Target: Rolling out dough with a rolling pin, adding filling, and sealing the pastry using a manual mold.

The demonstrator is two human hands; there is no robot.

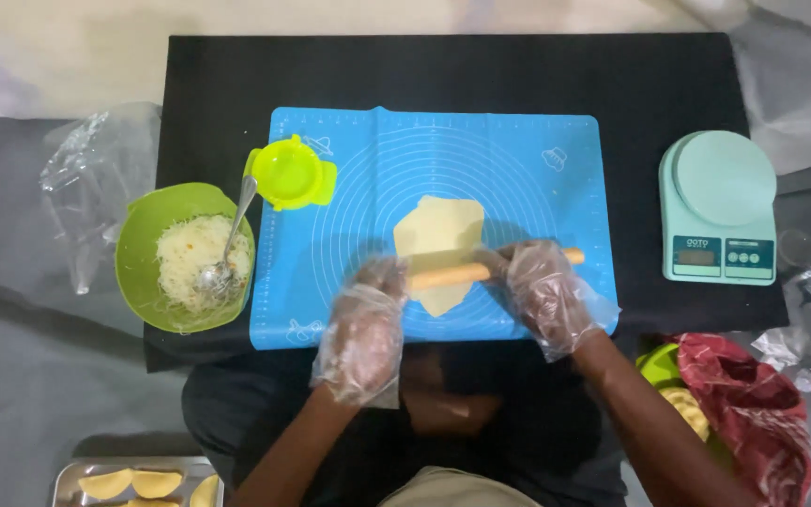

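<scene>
Dough (438,246), pale yellow and rolled into a flat, roughly oblong sheet, lies near the middle of a blue silicone pastry mat (518,169) printed with concentric circles, which covers part of a black table (424,70). A wooden rolling pin (481,269) lies across the near part of the sheet, running left to right. Both hands wear loose clear plastic gloves. The left hand (368,319) rests flat on the pin's left end, fingers laid together and pressing down rather than curling round it. The right hand (542,286) lies flat over the pin nearer its right end, palm down with fingers extended, and the pin's tip shows beyond it. At the mat's far left corner sits a yellow-green dumpling press (290,173), closed. Left of the mat stands a green bowl (147,230) holding a shredded white filling with a metal spoon (227,249) in it. Right of the mat is a mint-green kitchen scale (717,207). At the near left edge, a metal tray (68,474) holds folded, half-moon pastries (133,483).
</scene>
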